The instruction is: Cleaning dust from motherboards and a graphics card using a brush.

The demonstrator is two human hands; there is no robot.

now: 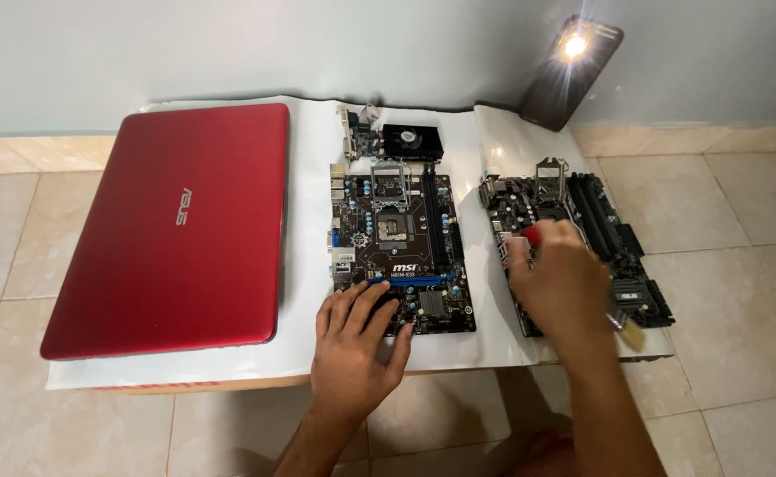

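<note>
Beige floor tiles and a pale wall frame a low counter (229, 375) covered with white paper, seen from above by the person working at it. At the left lies a closed red laptop (171, 225). Beside it, near the middle, sits a dark motherboard (401, 252) with a blue slot, and behind that a small graphics card (397, 141) with a black fan. A second motherboard (595, 225) lies at the right, just beside the first. A phone (571, 71) leans against the wall behind, its light shining.

The left hand (357, 340) reaches in from below, forearm angled up from the bottom edge, palm down, its fingers (366, 300) spread and resting on the near edge of the middle motherboard. The right hand (560, 278) comes over the second motherboard, back of the hand toward the camera, wrist bent down. Its fingers are curled together around a brush with a red handle (532, 236); the red end pokes out above the knuckles, while pale bristles (628, 334) show below the hand at the board's near right side. How tightly the brush is gripped cannot be told.
</note>
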